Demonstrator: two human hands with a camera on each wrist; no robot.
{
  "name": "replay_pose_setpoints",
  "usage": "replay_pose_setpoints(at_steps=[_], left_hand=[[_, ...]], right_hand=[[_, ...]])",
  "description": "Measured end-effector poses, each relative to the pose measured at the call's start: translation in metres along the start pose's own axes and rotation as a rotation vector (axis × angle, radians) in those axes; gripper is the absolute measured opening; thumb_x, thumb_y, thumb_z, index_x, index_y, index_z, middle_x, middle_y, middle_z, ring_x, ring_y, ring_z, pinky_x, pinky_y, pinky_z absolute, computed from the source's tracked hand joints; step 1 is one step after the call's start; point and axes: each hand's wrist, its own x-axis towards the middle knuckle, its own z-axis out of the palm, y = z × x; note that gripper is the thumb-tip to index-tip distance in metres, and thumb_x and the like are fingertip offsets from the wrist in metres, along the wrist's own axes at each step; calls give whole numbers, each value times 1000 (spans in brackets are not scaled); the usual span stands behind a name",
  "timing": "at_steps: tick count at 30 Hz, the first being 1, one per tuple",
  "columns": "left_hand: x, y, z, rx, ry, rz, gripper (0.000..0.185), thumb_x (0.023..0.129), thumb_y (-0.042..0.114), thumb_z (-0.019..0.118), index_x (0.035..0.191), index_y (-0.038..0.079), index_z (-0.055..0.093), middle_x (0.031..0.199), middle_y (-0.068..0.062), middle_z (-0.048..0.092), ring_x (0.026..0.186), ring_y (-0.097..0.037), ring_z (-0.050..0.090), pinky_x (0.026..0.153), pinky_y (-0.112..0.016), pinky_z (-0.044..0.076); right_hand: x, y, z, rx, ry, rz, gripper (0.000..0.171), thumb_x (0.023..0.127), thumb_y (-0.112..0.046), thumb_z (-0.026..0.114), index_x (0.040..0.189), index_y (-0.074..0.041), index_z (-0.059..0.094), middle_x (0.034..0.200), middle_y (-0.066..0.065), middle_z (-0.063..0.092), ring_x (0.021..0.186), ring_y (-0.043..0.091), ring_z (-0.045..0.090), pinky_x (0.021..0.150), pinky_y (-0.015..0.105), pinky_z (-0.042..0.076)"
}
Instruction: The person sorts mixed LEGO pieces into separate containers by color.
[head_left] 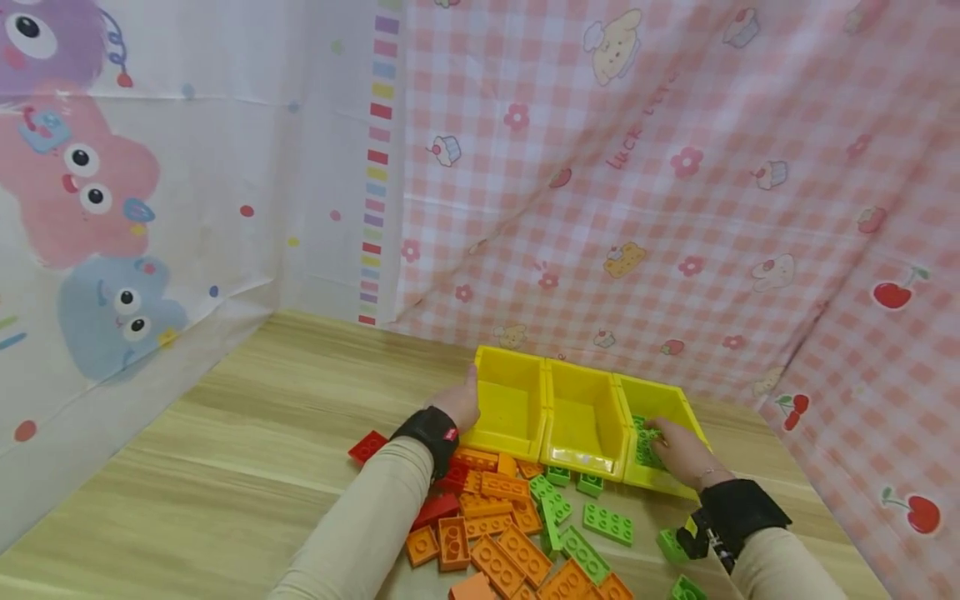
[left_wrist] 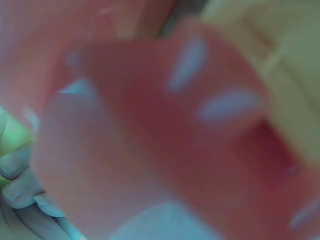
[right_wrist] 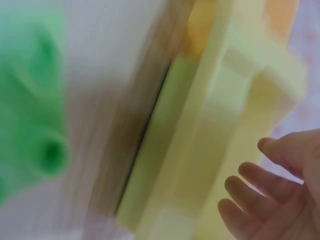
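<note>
Pink gingham cloth (head_left: 675,208) hangs as backdrop on the right, a white cartoon-print sheet (head_left: 150,167) on the left; both drop to a wood-grain surface (head_left: 247,433). Three yellow bins stand touching in a row at the back of the surface: left bin (head_left: 510,404), middle bin (head_left: 585,417), right bin (head_left: 660,400). Left and middle bins look bare inside; the right bin holds at least one green brick (head_left: 645,446). Just in front of the bins lies a loose pile: orange bricks (head_left: 495,533) to the left and centre, green bricks (head_left: 600,523) to the right, a few red bricks (head_left: 367,446) at the left edge by the forearm. Left hand (head_left: 456,404) rests against the outer wall of the left bin, thumb up at the rim, apparently steadying it; left wrist view is blurred out, so I cannot tell how its fingers lie. Right hand (head_left: 678,450) reaches into the right bin, fingers (head_left: 654,433) down on the green brick there; whether they pinch it or have let go, cannot tell from the head view. Right wrist view shows fingers (right_wrist: 250,192) loosely spread beside a yellow bin wall (right_wrist: 220,125). Judgement: colour sorting has barely started, green going right, nearly all the pile left to do.
</note>
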Motion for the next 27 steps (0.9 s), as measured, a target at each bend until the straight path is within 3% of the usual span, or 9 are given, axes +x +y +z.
replay_pose_setpoints(at_steps=[3,5,9,12,19,27], left_hand=[[2,0,1,-2,5,11,70,98,23,47,150,7,3,59,-6,47,50,-20,45,51,-31,35],[2,0,1,-1,14,22,71,97,21,49,150,7,4,58,-5,47,49,-20,45,50,-30,34],[1,0,0,-5,5,27,73,95,20,51,150,7,4,59,-5,45,50,-20,45,50,-30,34],[-2,1,-2,-7,-7,29,73,95,19,50,150,7,4,60,-6,47,52,-21,47,52,-31,36],[-2,-4,-4,38,29,40,73,94,19,53,149,4,8,71,-10,58,67,-25,58,67,-39,46],[-5,2,-4,45,35,22,73,94,20,53,150,6,8,72,-11,57,64,-24,56,65,-39,46]], right_hand=[[-19,-16,-4,-10,63,-73,22,90,0,55,110,8,58,106,22,57,96,35,56,79,46,45],[-32,-26,-6,14,62,-95,19,90,-2,56,108,4,60,104,16,59,94,30,57,78,43,47],[-53,-38,-1,74,-82,-147,18,91,-11,58,108,-3,62,103,7,61,91,22,58,75,38,49],[-63,-40,8,33,-183,-204,21,90,-17,62,108,-7,62,105,4,62,94,22,59,78,38,48],[-62,-39,34,-11,-254,-315,26,82,-22,71,103,-11,61,102,-2,60,94,16,57,80,36,46],[-60,-42,42,-69,-237,-338,24,76,-20,76,96,-14,63,97,-5,60,88,10,56,76,32,47]])
